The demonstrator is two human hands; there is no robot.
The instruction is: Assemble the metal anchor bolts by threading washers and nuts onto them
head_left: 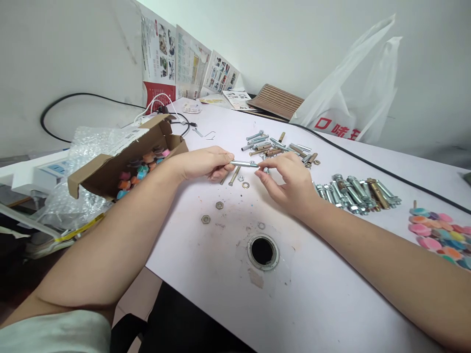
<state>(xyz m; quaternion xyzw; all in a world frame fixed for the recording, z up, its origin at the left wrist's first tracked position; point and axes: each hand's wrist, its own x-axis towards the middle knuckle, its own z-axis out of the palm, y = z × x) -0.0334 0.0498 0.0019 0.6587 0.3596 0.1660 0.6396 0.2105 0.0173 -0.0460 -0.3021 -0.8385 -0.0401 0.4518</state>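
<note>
My left hand [206, 164] is closed on one end of a silver expansion bolt [243, 163], held level just above the white table [331, 274]. My right hand [289, 179] pinches the bolt's other end with fingertips, at a small nut or washer there. Under the hands lie another bolt [234, 176], loose nuts [219, 205] and washers [245, 185]. A heap of bolts and sleeves [274, 144] lies just beyond the hands. A row of assembled bolts [355, 193] lies to the right of my right hand.
An open cardboard box [110, 169] with coloured caps sits at the left on bubble wrap. Coloured discs [439, 238] lie at the right edge. A round cable hole [262, 251] opens in the table near me. A black cable [386, 171] and white plastic bag [353, 108] lie behind.
</note>
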